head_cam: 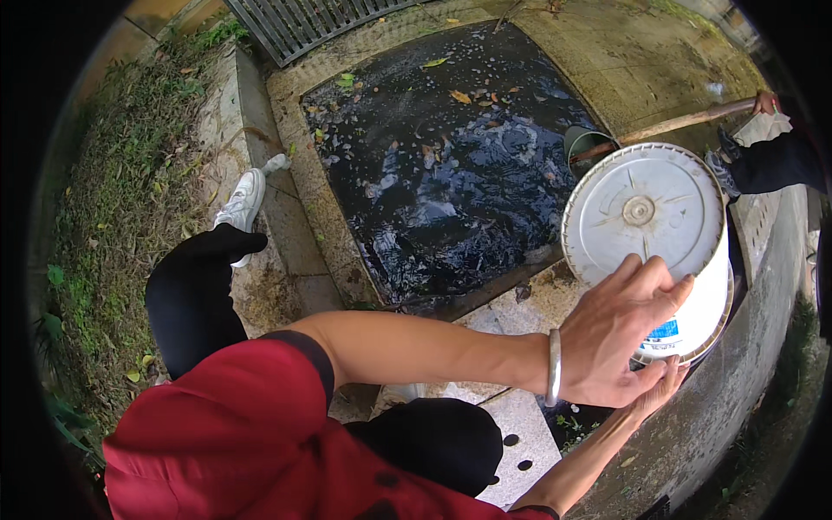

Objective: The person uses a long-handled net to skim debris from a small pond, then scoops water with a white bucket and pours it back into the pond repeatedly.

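A white plastic bucket [704, 279] is in both my hands, with its round grey ribbed end [663, 185] facing up towards me. My left hand [621, 331], with a metal bangle at the wrist, reaches across and grips the near edge of that end. Below it, my right hand [653, 393] holds the lower toothed rim, its palm partly hidden. Blue print with writing shows on the bucket's side between the hands. The inside of the bucket is out of sight. Just left of it lies a square pit of dark water [448, 169] with floating leaves and foam.
At the right another person's hand [767, 102] holds a wooden pole [692, 121] with a dipper [588, 146] at the pit's edge. A metal grate [305, 23] lies beyond. Near my knee are a perforated slab [520, 422] and a dark opening [575, 422]. A concrete wall [747, 364] runs right.
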The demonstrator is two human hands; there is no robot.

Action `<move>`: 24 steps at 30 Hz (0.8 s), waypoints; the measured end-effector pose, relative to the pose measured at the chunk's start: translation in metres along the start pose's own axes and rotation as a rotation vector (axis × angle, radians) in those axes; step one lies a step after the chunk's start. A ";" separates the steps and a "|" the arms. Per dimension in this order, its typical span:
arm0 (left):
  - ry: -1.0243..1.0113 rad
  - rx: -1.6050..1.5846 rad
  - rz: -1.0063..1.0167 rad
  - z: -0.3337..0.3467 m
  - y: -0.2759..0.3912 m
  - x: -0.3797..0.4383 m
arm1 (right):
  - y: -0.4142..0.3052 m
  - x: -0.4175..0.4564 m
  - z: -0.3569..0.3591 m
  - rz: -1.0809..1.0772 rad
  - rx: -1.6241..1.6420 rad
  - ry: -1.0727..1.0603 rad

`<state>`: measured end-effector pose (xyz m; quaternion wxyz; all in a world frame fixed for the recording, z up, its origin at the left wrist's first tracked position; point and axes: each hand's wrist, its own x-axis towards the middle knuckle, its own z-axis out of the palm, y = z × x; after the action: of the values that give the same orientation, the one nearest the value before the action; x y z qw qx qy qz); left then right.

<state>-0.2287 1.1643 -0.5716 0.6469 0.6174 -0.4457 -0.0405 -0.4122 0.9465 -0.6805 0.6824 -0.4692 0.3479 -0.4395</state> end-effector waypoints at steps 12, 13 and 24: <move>0.759 0.096 -1.115 -0.210 -0.221 -0.231 | 0.326 -0.034 0.302 0.545 -0.909 -1.025; 0.752 0.101 -1.278 -0.214 -0.232 -0.247 | 0.358 -0.041 0.309 0.506 -1.058 -1.039; 0.739 -0.655 -1.743 -0.225 -0.391 -0.299 | 0.492 -0.022 0.299 0.258 -1.560 -1.109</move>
<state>-0.0725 1.4245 -1.0192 0.6276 0.4937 0.4246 -0.4268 -0.0206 1.1526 -1.0492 0.2891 -0.8895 0.2191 0.2777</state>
